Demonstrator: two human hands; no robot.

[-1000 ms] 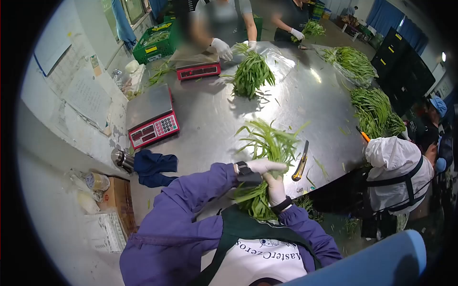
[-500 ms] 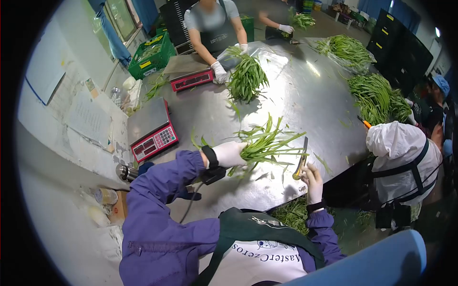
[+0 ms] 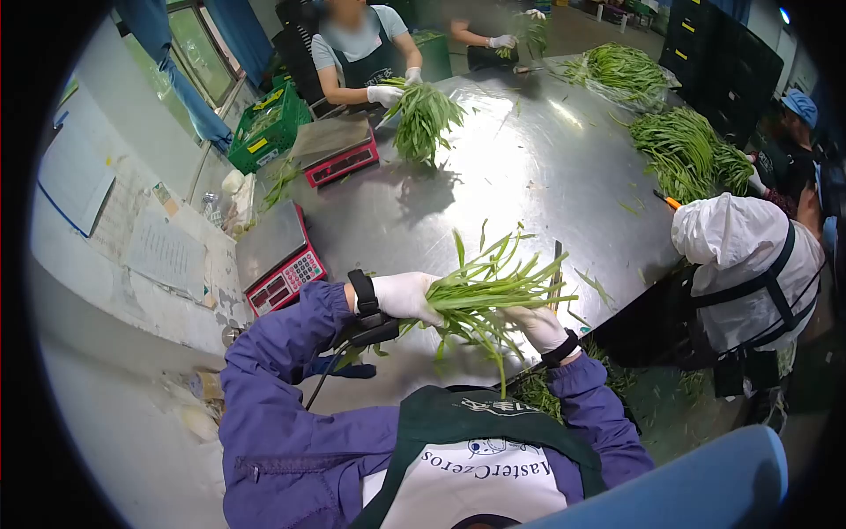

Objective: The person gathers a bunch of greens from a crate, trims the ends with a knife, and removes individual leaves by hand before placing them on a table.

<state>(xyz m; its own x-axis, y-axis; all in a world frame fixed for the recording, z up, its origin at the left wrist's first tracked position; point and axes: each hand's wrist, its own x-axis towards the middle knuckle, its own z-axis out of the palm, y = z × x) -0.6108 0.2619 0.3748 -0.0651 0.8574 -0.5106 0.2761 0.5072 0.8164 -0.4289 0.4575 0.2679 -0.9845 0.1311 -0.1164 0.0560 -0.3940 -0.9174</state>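
Observation:
White-gloved, my left hand is wrapped round a bunch of long green leafy stems above the near part of the metal table. On the other side of the bunch, my right hand, also gloved, is closed under the stems, which partly cover its fingers. A knife with a dark blade sticks up from that hand, behind the stem ends. The knife's handle is hidden by the stems and hand.
Two red scales stand at the left. Across the table a co-worker holds another bunch. Green piles lie at the right, near a white-clad person. A green crate is back left.
My right hand has moved left to the stems with the knife. The bunch in my left hand now lies lower and across my right fingers. The co-worker has lifted their bunch.

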